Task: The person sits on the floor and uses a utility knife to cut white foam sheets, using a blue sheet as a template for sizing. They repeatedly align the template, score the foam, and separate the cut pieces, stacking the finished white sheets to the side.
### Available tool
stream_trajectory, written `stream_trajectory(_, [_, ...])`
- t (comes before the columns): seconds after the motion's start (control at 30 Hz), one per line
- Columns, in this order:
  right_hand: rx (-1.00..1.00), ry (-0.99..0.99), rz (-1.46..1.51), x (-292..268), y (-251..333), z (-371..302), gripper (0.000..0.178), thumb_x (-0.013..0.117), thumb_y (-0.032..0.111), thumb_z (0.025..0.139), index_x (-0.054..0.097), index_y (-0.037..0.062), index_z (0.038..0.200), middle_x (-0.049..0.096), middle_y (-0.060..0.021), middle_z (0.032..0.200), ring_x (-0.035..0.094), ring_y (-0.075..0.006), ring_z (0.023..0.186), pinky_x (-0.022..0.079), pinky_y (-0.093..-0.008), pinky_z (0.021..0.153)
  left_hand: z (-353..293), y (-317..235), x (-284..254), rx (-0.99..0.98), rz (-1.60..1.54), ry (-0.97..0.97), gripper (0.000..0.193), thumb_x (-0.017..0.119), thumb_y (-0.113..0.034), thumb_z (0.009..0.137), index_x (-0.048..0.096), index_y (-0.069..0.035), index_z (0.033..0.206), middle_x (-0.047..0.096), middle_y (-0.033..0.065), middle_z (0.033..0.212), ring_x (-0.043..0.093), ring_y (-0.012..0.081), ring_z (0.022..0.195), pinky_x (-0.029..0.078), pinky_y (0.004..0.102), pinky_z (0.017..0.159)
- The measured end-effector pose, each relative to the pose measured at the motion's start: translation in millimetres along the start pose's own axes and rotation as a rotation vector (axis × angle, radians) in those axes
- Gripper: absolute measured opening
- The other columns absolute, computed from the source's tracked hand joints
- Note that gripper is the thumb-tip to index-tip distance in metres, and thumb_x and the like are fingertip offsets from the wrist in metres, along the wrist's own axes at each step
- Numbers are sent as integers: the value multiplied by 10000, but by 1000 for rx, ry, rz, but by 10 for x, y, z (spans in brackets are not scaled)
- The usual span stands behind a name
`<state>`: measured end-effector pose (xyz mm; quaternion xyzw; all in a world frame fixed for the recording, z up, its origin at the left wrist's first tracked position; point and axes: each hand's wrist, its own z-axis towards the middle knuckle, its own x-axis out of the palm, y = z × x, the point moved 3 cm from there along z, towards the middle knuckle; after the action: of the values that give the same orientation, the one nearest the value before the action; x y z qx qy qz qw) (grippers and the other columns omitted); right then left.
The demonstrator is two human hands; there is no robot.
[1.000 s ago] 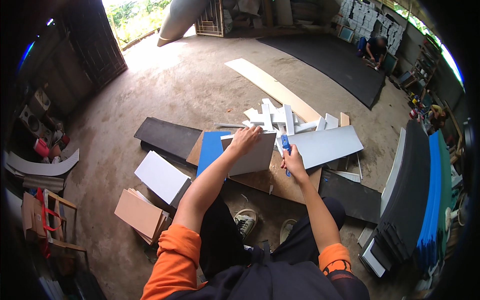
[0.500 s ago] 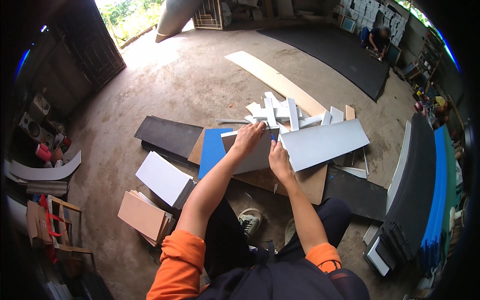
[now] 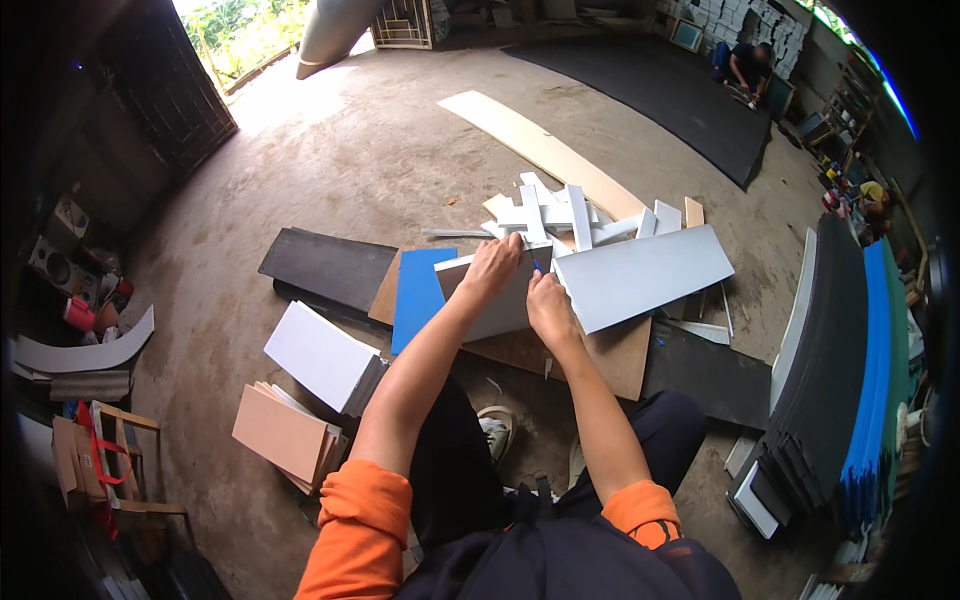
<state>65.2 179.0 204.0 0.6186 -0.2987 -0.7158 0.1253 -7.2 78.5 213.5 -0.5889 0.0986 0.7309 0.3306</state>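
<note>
Fingers of my left hand (image 3: 492, 265) are closed over the upper edge of a grey board (image 3: 515, 300), which stands tilted above the pile in front of me. Just right of it, my right hand (image 3: 548, 302) is wrapped round a slim blue-handled knife (image 3: 537, 266). The knife points away from me, its front end at the board's top edge near my left fingertips. Whether the blade is in the material is too small to tell. A blue sheet (image 3: 420, 290) lies left of the board, and a wide light-grey board (image 3: 645, 278) lies to the right.
White offcut strips (image 3: 577, 215) are heaped beyond my hands, before a long cream plank (image 3: 540, 145). Stacked white boards (image 3: 322, 350) and tan boards (image 3: 280, 432) sit at left. Black sheets (image 3: 820, 370) stand at right. A person (image 3: 745, 72) crouches far right.
The whole view has shifted slightly. Both hands keep nearly the same places at the board's top edge, the right one a touch closer to the left.
</note>
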Motion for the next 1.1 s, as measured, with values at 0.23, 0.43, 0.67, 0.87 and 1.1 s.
stream_trajectory(0.23, [-13,59,-2,-69,123,140,428,310,284,917,507,-80,810,590,-289,759,605,-396,766,502,-446,663,-92,-92,58,12,75,-136,152,476,-151,823,450,-34,916,574,106,846,593,259,789,354,442,750])
stream_trajectory(0.43, [29,90,-30,-75,71,-98,419,327,279,912,514,-86,825,592,-285,772,605,-392,774,500,-446,677,-143,-69,43,-22,126,-104,169,491,-146,811,455,-40,937,563,87,860,576,247,807,351,440,752])
stream_trajectory(0.67, [9,104,-15,-101,22,42,412,337,269,909,530,-89,844,586,-301,802,597,-413,770,495,-444,692,-127,-184,23,-2,109,-146,157,484,-115,804,455,-41,940,562,88,870,570,247,814,345,438,755])
stream_trajectory(0.87, [28,124,-26,-57,7,-162,396,354,256,901,546,-85,842,585,-302,815,592,-411,805,490,-448,711,-174,-84,-7,-24,102,-89,155,472,-92,800,451,-40,945,550,82,880,564,246,834,344,447,774])
stream_trajectory(1.1, [63,306,-126,285,-302,172,296,389,170,868,614,-22,886,591,-237,942,564,-385,919,470,-438,777,-226,-236,4,62,74,-103,204,468,-86,764,446,-28,958,541,95,897,539,240,901,310,467,794])
